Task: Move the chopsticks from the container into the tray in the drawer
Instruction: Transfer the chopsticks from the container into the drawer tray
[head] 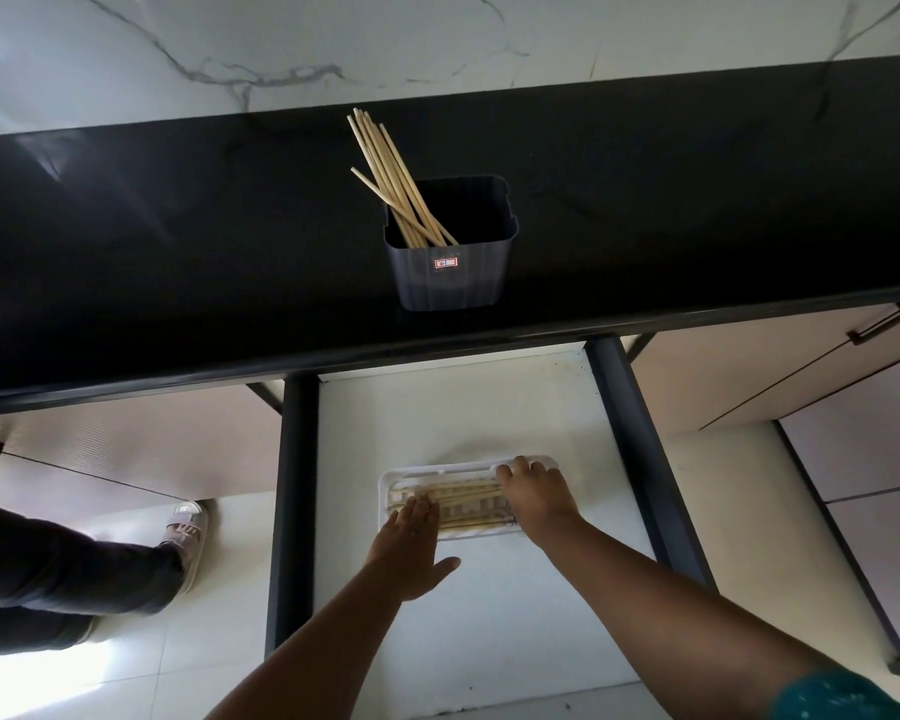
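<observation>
While several wooden chopsticks (468, 498) already lie lengthwise in the white tray (392, 480), a second bunch of chopsticks (385, 168) stands in the dark grey container (450, 275), leaning toward its back left corner with the tips fanned out above the rim. The tray sits on the white floor of the open drawer (437, 407), toward the drawer's front and about midway between its two dark side walls.

The left hand (409, 548) reaches in over the tray's left end, fingers straight and held together, fingertips resting on the chopsticks there, thumb spread out to the side over the drawer floor. It grips nothing. The right hand (539, 493) covers the tray's right end, palm down, its fingers bent over the far rim and the ends of the chopsticks; whether they actually pinch a stick cannot be told from this angle.

Behind the drawer, the container stands on the glossy black countertop (178, 252), near its front edge and almost straight behind the tray. A small red and white label (446, 262) is stuck on the container's front wall. Behind the countertop rises a white marble wall (178, 44) with grey veins. Left of the drawer, on the pale floor, another person's leg in dark trousers (63, 569) ends in a light sandal (188, 532).
</observation>
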Demonstrator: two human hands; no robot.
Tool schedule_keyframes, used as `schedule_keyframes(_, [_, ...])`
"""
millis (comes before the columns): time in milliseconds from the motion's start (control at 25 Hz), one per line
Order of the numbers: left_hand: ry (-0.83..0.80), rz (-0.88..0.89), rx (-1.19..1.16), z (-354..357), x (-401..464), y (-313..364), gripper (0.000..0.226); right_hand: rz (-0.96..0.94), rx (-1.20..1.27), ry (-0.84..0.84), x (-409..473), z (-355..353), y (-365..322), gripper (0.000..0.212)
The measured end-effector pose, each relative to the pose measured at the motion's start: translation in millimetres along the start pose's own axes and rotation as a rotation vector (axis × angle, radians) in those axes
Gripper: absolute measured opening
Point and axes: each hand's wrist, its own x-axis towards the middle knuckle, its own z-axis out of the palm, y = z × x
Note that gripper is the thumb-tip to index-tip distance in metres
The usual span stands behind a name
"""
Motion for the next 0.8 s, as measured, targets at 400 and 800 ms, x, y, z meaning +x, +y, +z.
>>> schedule_keyframes(400, [0.003,-0.046,0.053,-3,12,-2,0.087,-0.026,0.231,0.113,-13,19,6,0.033])
schedule_keyframes(800, [0.152,0.017,-0.003,7,2,8,0.074,-0.079,0.266,0.230,-24,31,8,0.043])
